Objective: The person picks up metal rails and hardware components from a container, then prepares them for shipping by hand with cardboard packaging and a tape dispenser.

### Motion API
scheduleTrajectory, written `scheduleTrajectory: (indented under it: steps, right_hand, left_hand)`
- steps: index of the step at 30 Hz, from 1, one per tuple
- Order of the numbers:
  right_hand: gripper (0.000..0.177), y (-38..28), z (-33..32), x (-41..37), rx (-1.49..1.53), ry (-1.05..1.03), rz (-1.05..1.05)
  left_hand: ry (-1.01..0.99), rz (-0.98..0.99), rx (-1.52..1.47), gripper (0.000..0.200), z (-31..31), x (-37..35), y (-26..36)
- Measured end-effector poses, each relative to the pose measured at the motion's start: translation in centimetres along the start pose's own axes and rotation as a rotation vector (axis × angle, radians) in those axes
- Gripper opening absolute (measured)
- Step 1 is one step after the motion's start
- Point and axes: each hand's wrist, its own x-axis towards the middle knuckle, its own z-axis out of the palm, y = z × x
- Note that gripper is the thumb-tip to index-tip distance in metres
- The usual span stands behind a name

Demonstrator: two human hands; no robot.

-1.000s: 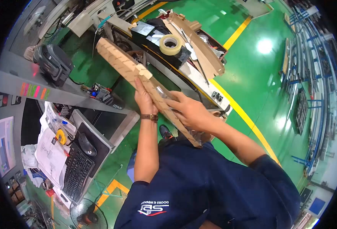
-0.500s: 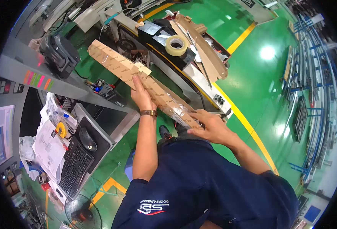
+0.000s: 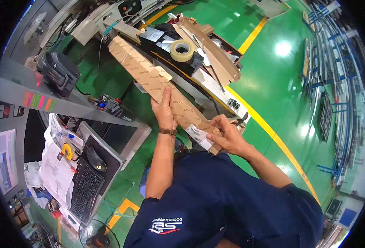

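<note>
A long brown cardboard box (image 3: 149, 78) printed with "SCHÜCO" slants across in front of my body. Around its middle, my left hand (image 3: 164, 108) grips the side, with the thumb lying on top and the fingers hidden beneath. My right hand (image 3: 228, 137) holds the near end, thumb and fingers closed on the edge. Close to that hand a white printed label (image 3: 199, 136) shows on the box. A small pale tab (image 3: 163, 72) sticks up from its upper side. Whatever the box contains is hidden.
Beyond the box, a roll of tape (image 3: 182, 50) lies on a black surface beside cardboard strips (image 3: 209, 53). At the left are a keyboard (image 3: 86, 188), a mouse (image 3: 96, 159), papers (image 3: 57, 171) and a fan (image 3: 99, 236). Racks of long profiles (image 3: 339, 91) line the right.
The box has turned and shifted slightly right with both hands, and its white label now faces up. My right thumb has moved onto the labelled end.
</note>
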Motion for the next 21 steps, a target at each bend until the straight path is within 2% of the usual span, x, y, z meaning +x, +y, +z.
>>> scheduleTrajectory:
  steps: [1,4,5,8,9,12,13,16,17,20,21]
  right_hand:
    - [0.034,0.3,-0.1,-0.2,0.037,0.013,-0.009]
    - [0.033,-0.9,-1.6,-0.4,-0.091,-0.161,-0.072]
    - [0.036,-1.7,-1.8,-0.4,-0.1,-0.232,0.004]
    - [0.035,-2.2,-2.4,-0.5,-0.089,-0.343,-0.251]
    - [0.035,-3.2,-2.7,-0.8,-0.051,-0.394,-0.262]
    - [0.037,-3.6,-1.9,-1.8,0.038,-0.318,-0.43]
    - [0.035,-3.8,-1.9,-2.1,0.06,-0.33,-0.333]
    - [0.035,-4.7,-1.2,-2.7,-0.042,-0.225,-0.314]
    - [0.033,-5.2,-1.3,-3.0,-0.038,-0.213,-0.239]
    - [0.028,-4.1,-0.9,-3.1,-0.034,-0.1,-0.333]
    - [0.028,-4.4,-1.0,-3.1,-0.023,-0.116,-0.246]
  left_hand:
    - [0.01,0.003,0.015,0.053,0.1,0.0,0.2]
    - [-0.002,-0.021,0.027,0.049,-0.5,0.5,0.3]
    - [-0.015,-0.026,0.012,0.048,-0.5,0.7,0.3]
    - [-0.037,-0.073,-0.03,0.045,-0.8,1.2,0.7]
    - [-0.04,-0.095,-0.043,0.045,-1.0,1.4,1.0]
    - [-0.034,-0.218,-0.194,0.042,-2.1,1.9,2.1]
    - [-0.046,-0.262,-0.259,0.05,-2.4,2.1,2.3]
    - [-0.339,-0.418,-0.411,0.054,-3.6,2.3,3.0]
    - [-0.421,-0.437,-0.443,0.06,-4.2,2.7,2.8]
    - [-0.335,-0.31,-0.404,0.061,-2.2,1.5,3.7]
    - [-0.357,-0.338,-0.391,0.064,-2.8,1.9,3.5]
